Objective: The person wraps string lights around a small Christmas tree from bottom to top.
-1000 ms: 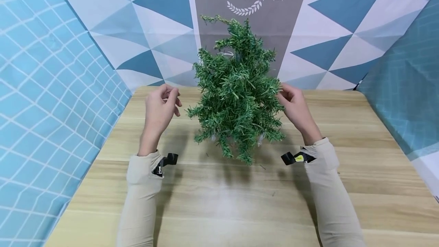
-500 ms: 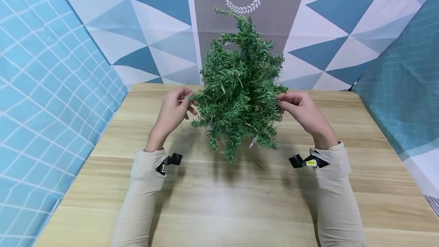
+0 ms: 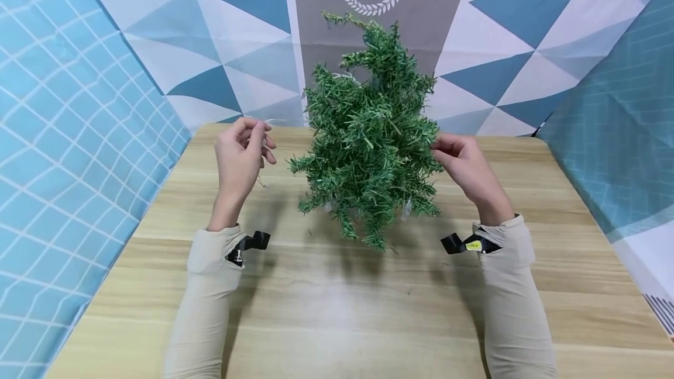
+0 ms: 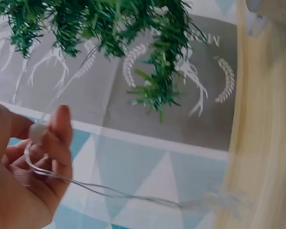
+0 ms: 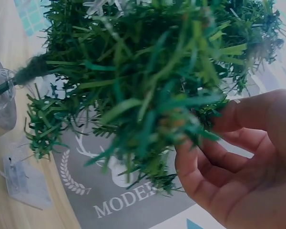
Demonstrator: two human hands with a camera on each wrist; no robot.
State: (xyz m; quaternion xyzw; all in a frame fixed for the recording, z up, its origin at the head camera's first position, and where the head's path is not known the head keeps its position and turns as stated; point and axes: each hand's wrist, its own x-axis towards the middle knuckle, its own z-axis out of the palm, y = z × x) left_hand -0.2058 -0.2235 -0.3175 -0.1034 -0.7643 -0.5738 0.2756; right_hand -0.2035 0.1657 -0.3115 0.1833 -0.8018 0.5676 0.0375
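Note:
A small green artificial Christmas tree (image 3: pixel 368 139) stands at the table's middle, between the two hands. To its left, my left hand (image 3: pixel 237 154) pinches a clear wire of string lights (image 4: pixel 76 74). One stretch runs from that hand to the branches. The other end of the wire hangs toward a blurred, clear snowflake-like light (image 4: pixel 229 200). My right hand (image 3: pixel 466 168) is at the tree's right side, with thumb and fingers round a branch (image 5: pixel 200 119). The leaves partly hide those fingertips. Another snowflake light (image 5: pixel 105 5) sits among the branches in the right wrist view.
On the wooden table (image 3: pixel 326 309), a clear plastic box (image 5: pixel 26 183) lies near the tree's base, with wire coiled close by. Behind the tree hangs a patterned cloth (image 3: pixel 253 45). A blue tiled sheet (image 3: pixel 68 133) borders the left side. Small fallen needles lie in front.
My left hand reached right to the tree's left edge, then drew back left, pulling the wire out straight. The right hand shifted slightly right and stays at the branches. The tree swayed a little.

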